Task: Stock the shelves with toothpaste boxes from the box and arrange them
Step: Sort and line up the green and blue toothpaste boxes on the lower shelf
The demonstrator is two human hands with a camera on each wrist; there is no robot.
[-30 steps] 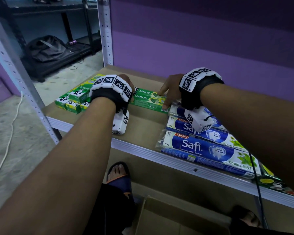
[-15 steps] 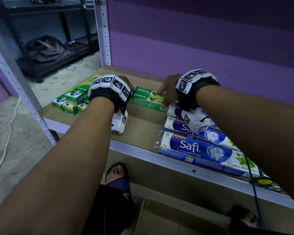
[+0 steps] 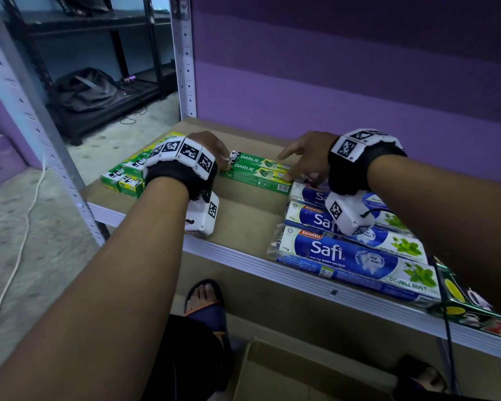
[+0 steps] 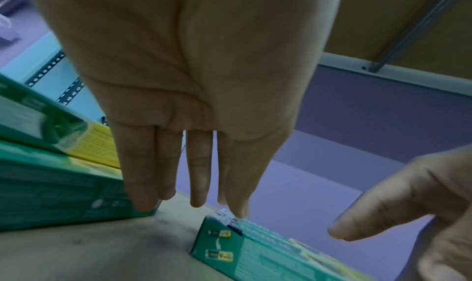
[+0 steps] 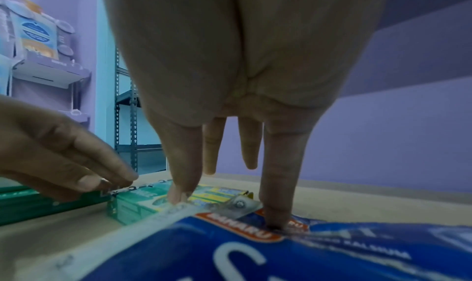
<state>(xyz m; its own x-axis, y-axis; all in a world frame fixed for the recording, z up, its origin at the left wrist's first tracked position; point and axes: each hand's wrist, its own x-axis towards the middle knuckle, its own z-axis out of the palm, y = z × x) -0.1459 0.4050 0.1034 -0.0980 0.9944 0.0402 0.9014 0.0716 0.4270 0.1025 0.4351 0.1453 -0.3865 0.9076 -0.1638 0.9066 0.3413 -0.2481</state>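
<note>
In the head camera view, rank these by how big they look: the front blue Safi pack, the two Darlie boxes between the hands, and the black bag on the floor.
1. Front Safi pack, though it lies nearest the camera.
2. Black bag and the two Darlie boxes: they look about alike, and the bag lies much farther off, so no ranking.

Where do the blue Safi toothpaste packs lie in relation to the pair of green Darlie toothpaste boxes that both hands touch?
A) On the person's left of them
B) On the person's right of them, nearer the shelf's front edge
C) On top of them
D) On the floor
B: in the head view the blue Safi toothpaste packs lie right of the green Darlie toothpaste boxes, toward the front edge of the brown shelf board.
</note>
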